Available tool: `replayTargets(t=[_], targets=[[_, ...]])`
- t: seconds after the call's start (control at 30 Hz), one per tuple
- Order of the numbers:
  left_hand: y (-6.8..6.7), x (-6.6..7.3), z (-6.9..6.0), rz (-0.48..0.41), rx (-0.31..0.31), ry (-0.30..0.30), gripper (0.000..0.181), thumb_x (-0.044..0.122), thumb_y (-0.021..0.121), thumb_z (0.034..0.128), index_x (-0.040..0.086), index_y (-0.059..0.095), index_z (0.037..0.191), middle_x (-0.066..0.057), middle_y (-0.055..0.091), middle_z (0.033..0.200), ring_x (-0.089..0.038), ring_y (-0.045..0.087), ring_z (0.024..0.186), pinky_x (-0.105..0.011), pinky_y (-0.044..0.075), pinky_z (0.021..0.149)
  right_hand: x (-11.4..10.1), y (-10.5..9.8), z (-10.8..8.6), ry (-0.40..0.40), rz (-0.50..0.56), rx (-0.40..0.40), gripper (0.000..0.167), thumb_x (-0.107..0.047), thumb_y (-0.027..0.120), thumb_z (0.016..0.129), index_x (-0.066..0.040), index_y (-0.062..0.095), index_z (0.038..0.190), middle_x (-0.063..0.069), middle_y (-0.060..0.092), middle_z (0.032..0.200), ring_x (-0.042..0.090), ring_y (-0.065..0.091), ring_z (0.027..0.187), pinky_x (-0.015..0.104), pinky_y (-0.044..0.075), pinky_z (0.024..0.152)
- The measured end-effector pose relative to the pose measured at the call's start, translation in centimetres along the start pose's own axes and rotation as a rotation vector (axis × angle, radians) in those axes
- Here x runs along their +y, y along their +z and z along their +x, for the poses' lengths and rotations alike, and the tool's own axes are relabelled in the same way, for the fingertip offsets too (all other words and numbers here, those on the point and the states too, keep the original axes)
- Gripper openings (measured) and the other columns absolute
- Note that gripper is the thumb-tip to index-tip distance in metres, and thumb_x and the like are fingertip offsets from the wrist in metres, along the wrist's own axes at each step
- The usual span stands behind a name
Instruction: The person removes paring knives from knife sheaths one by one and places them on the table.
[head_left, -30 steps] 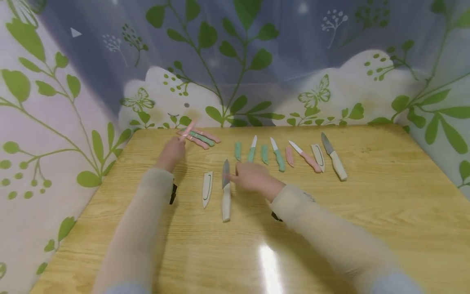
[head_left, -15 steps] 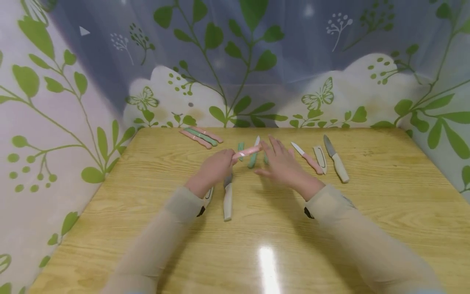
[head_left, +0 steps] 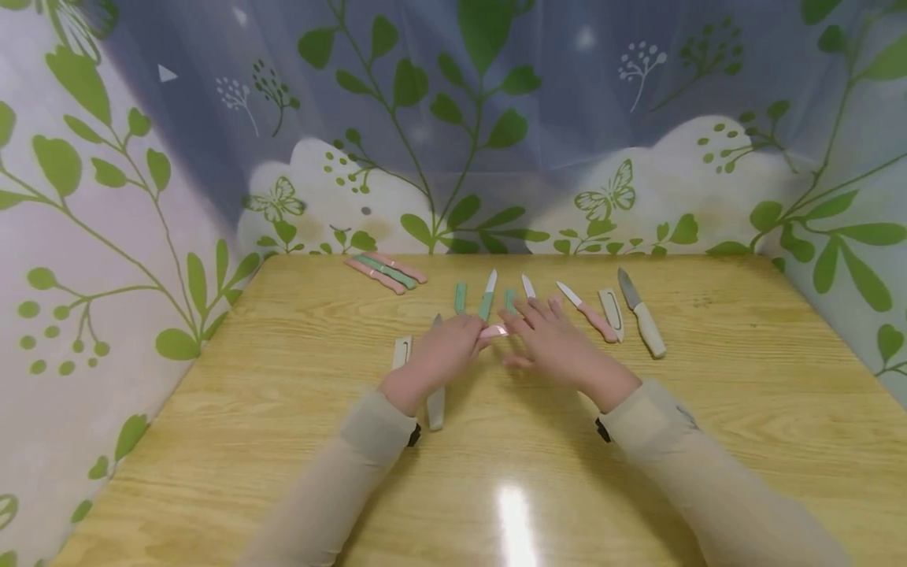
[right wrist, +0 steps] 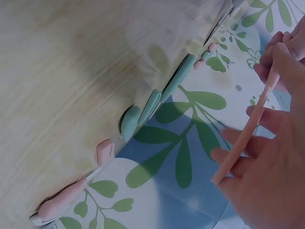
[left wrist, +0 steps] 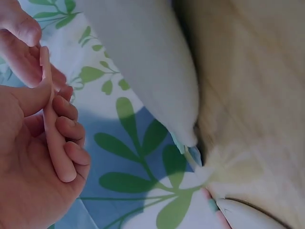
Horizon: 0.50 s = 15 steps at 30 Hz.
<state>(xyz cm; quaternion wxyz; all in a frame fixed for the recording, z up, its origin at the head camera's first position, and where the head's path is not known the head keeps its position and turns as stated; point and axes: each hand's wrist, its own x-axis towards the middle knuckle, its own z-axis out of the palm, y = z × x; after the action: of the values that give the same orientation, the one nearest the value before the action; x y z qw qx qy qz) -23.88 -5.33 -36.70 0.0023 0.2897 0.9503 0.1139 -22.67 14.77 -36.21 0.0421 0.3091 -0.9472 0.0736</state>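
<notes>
My left hand (head_left: 441, 350) grips a pink sheathed paring knife (head_left: 494, 331), fingers curled around its thick end and thumb along its side. The knife's other end reaches under my right hand (head_left: 567, 354), whose fingers are spread and only slightly bent. In the right wrist view the pink sheathed knife (right wrist: 245, 136) lies across the palm side of those fingers. Below my left hand is a cream-handled knife (head_left: 435, 411), mostly covered, beside its cream sheath (head_left: 402, 352). Green sheaths (head_left: 460, 296) and a green-handled knife (head_left: 486, 305) lie just beyond my hands.
At the back left lie stacked sheathed knives (head_left: 386, 273), pink and green. Toward the right, a bare pink-handled knife (head_left: 598, 320), a cream sheath (head_left: 611, 313) and a cream-handled knife (head_left: 642, 315) with exposed blade rest on the wooden table (head_left: 737, 394). Patterned curtain closes off the back.
My left hand has carried the pink sheathed knife from the back-left stack rightward and closer to me. My right hand has moved right, and the knife's far end now passes beneath its fingers.
</notes>
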Motion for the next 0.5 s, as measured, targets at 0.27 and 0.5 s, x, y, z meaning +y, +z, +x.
replayTargets(t=[0.27, 0.5], targets=[[0.0, 1.3, 0.3, -0.068, -0.054, 0.028, 0.028, 0.027, 0.047, 0.1031, 0.005, 0.06, 0.113, -0.009, 0.066, 0.107, -0.022, 0.063, 0.099, -0.036, 0.051, 0.087, 0.8, 0.1, -1.6, -0.094, -0.042, 0.164, 0.039, -0.025, 0.067, 0.091, -0.004, 0.061, 0.123, 0.011, 0.069, 0.108, 0.028, 0.065, 0.101, 0.048, 0.049, 0.089], [0.3, 2.1, -0.4, -0.121, -0.081, 0.052, 0.026, 0.025, 0.048, 0.1029, 0.005, 0.06, 0.114, -0.007, 0.065, 0.104, -0.018, 0.061, 0.091, -0.034, 0.05, 0.083, 1.0, -0.2, -2.2, -0.072, 0.07, 0.156, 0.023, -0.022, 0.066, 0.092, -0.007, 0.068, 0.11, 0.006, 0.073, 0.094, 0.021, 0.07, 0.081, 0.049, 0.049, 0.088]])
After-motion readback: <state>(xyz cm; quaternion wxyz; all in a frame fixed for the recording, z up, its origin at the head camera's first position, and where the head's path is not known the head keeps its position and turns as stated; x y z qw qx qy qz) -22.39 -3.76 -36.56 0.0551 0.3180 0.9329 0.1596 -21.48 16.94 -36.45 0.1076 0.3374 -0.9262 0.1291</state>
